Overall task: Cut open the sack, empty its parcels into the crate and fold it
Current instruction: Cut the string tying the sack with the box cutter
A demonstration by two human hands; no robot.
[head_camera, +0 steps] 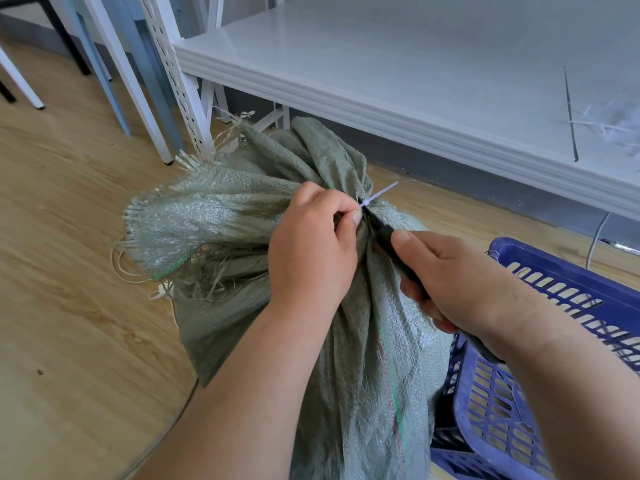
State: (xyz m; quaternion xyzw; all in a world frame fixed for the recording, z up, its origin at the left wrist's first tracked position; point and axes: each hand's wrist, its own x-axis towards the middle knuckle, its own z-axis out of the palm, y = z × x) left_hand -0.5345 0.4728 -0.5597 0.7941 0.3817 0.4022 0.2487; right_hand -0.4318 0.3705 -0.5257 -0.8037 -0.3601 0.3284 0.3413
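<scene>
A grey-green woven sack (363, 341) stands upright on the wooden floor, its neck gathered and bound by a white cable tie (379, 194). My left hand (311, 251) pinches the bunched neck right at the tie. My right hand (460, 282) grips a black-handled cutting tool (384, 233), whose tip meets the tie at the neck; the blade itself is hidden. A blue slotted plastic crate (561, 296) sits on the floor to the right, touching the sack. The parcels inside the sack are not visible.
A low white shelf (381, 109) runs across the back, with a black cable tie (569, 112) and white strands lying on it. White perforated uprights (180, 88) and chair legs (104, 64) stand at the upper left. A thin cable (162, 431) crosses the floor at the bottom left.
</scene>
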